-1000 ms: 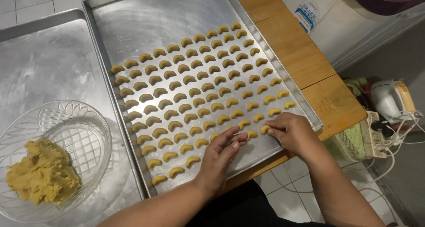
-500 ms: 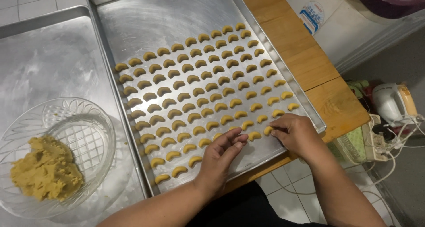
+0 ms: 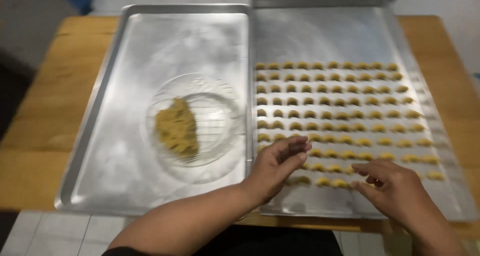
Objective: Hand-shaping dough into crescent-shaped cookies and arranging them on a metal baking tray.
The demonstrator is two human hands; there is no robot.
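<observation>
Over the near rows of crescent dough pieces (image 3: 330, 116) on the right baking tray (image 3: 320, 31), the left hand (image 3: 277, 166) hovers loose and the right hand (image 3: 395, 186) half-curled, apparently empty through the blur. A low wrist could squash pieces. Bare metal lies beyond; left, a glass bowl (image 3: 200, 121) of dough.

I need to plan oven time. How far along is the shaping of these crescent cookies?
Done: about nine rows of crescent cookies fill the middle of the right baking tray. In hand: the left hand and right hand hover over the nearest, part-filled row, apparently empty. Left: a lump of dough remains in the glass bowl on the left baking tray; the right tray's far end is bare.
</observation>
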